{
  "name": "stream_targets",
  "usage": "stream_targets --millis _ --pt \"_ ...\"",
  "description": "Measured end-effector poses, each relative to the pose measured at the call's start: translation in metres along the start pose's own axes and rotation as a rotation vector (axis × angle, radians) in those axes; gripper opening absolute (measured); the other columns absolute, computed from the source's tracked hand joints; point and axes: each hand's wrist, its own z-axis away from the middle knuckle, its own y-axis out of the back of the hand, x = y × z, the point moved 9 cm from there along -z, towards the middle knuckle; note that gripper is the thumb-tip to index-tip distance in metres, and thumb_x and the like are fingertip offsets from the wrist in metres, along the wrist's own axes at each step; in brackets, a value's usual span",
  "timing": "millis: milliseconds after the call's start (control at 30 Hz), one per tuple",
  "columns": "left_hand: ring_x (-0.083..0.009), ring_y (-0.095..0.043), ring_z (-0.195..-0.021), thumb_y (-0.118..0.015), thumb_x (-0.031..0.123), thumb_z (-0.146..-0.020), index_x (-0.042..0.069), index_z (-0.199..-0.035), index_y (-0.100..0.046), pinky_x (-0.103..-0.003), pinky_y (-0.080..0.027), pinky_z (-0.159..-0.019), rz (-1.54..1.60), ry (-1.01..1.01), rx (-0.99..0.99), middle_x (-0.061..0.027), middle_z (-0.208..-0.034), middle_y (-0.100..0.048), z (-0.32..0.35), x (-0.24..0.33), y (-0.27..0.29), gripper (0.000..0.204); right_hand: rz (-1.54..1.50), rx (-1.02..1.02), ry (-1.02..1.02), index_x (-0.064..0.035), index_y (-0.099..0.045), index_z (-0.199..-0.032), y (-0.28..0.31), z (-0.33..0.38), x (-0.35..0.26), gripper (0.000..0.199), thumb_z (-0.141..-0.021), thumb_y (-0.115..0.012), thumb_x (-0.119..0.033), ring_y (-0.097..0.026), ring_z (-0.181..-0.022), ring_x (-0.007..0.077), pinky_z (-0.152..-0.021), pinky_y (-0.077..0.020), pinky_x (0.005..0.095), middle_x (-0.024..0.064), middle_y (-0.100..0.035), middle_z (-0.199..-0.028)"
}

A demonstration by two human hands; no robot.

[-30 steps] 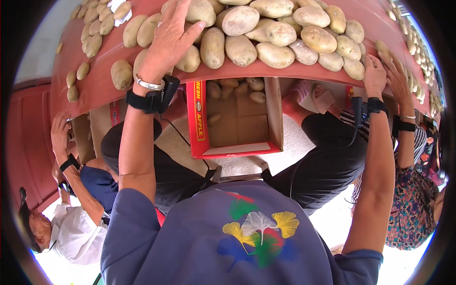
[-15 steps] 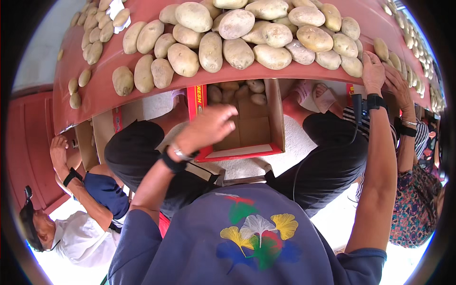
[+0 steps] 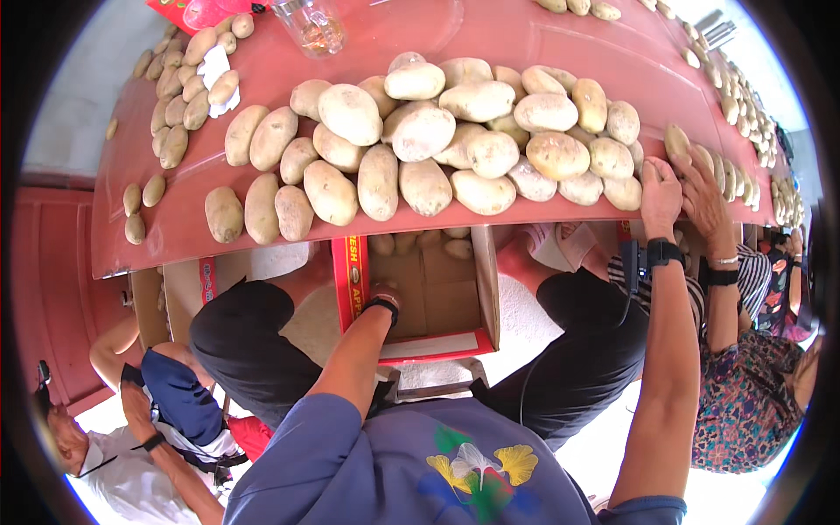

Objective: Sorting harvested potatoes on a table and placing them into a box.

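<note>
My left hand [image 3: 383, 292] reaches down into an open cardboard box [image 3: 487, 289] between my knees. Its fingers are hidden behind the wrist, so I cannot see what they hold. Several potatoes [image 3: 404, 242] lie at the far end of that box. On the red table, my right hand [image 3: 661, 198] rests at the right end of a big heap of potatoes [image 3: 486, 153], close to a potato [image 3: 622, 193]. Its fingers are bent and pressed together; anything in them is out of sight. A co-worker's hand [image 3: 707, 199] is right beside it, by another row of potatoes.
The red table [image 3: 262, 52] carries a glass mug [image 3: 310, 28] at the back and more potatoes [image 3: 174, 114] at the left, around a white paper [image 3: 218, 77]. A person in white [image 3: 131, 481] sits at my left, another in a patterned top [image 3: 744, 394] at my right.
My left hand has gone from above the box's near left edge down into it. My right hand stays at the heap's right end. The view has tilted up, showing more of the table.
</note>
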Motion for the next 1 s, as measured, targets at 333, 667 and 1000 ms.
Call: stream_targets --millis 333,667,1000 --pt "-0.0245 -0.064 -0.091 -0.056 0.032 -0.081 0.014 -0.1 -0.068 -0.037 -0.049 -0.079 0.216 -0.37 -0.019 -0.011 -0.099 -0.067 0.071 0.038 0.112 0.029 -0.004 0.003 0.023 -0.0107 -0.067 -0.099 0.004 0.003 -0.009 0.029 -0.082 -0.055 -0.031 -0.061 -0.09 0.0291 -0.082 -0.0455 0.0369 0.013 -0.066 -0.095" --pt "-0.0067 -0.05 -0.076 -0.066 0.009 -0.084 0.005 -0.083 -0.057 -0.024 -0.041 -0.066 1.307 -0.975 0.421 -0.0002 -0.083 -0.057 0.368 0.02 0.355 0.01 -0.096 0.016 -0.111 -0.0145 -0.067 -0.102 0.007 0.009 -0.006 0.032 -0.08 -0.056 -0.034 -0.061 -0.095 0.0303 -0.083 -0.0454 0.0385 0.0126 -0.066 -0.101" --pt "-0.032 -0.054 -0.074 -0.06 0.014 -0.081 0.002 -0.085 -0.052 -0.038 -0.044 -0.068 0.241 -0.244 1.58 -0.0149 -0.086 -0.054 0.41 -0.08 0.462 0.015 -0.009 0.104 -0.071 -0.0169 -0.068 -0.099 0.01 0.009 -0.007 0.031 -0.08 -0.052 -0.036 -0.06 -0.094 0.0342 -0.081 -0.0465 0.0416 0.013 -0.065 -0.099"
